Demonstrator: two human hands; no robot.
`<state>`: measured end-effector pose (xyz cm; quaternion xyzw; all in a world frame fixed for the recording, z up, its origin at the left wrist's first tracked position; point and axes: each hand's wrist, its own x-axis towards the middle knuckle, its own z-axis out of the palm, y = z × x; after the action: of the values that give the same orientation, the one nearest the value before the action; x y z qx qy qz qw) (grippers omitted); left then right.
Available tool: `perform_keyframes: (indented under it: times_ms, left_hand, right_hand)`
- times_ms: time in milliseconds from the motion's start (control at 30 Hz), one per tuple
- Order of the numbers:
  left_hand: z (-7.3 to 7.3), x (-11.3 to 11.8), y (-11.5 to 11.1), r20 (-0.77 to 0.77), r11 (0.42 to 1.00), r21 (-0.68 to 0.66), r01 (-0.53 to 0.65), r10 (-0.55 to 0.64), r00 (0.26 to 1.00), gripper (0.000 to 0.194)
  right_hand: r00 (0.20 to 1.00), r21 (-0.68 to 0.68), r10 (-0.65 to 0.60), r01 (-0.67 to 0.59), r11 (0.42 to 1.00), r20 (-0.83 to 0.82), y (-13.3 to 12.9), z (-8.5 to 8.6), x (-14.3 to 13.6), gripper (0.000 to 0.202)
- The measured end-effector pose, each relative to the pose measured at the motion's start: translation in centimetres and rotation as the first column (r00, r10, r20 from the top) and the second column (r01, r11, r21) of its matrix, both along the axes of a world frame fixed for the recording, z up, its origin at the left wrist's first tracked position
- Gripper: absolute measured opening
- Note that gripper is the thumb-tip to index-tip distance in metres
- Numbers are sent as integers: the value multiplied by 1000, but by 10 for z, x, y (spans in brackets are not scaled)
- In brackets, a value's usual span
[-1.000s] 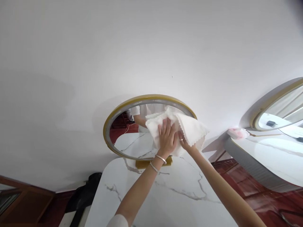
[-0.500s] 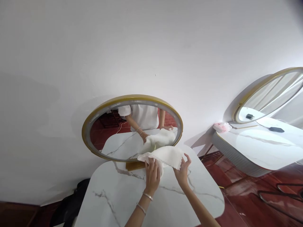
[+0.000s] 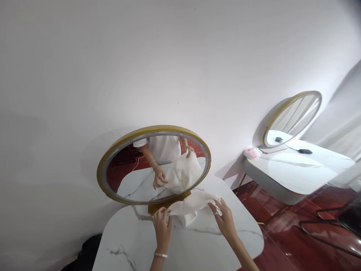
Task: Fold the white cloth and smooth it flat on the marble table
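A thin white cloth (image 3: 194,202) stretches between my two hands over the marble-patterned tabletop (image 3: 143,244). At its left end, the fingers of my left hand (image 3: 163,225) are closed on the edge. My right hand (image 3: 225,219) pinches the right corner, which bunches at the fingertips. Part of the cloth hangs down in a fold to the table. Just behind stands an oval-looking mirror (image 3: 158,128) with a gold frame on a gold base (image 3: 158,207); both hands and the cloth are reflected in it.
On the right is a second white table (image 3: 307,165) with another gold-framed mirror (image 3: 293,96), a pink and white packet (image 3: 252,153) and a black adapter (image 3: 305,151). A dark chair (image 3: 349,218) stands at the right edge. Something black (image 3: 90,252) lies left of my table.
My hands have moved apart and nearer to me, spreading the bunched cloth between them. The left hand has shifted left from the middle of the cloth to its edge. The view has turned right.
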<state>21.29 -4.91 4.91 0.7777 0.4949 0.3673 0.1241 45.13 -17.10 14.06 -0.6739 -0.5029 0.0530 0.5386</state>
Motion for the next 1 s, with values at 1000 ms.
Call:
perform_keyframes:
  times_ms: [1000]
  left_hand:
    - [208,-16,-32,-121,845,3,535,-531,839,22]
  right_hand:
    - [942,-223,317,-334,916,-110,-81,84,107,29]
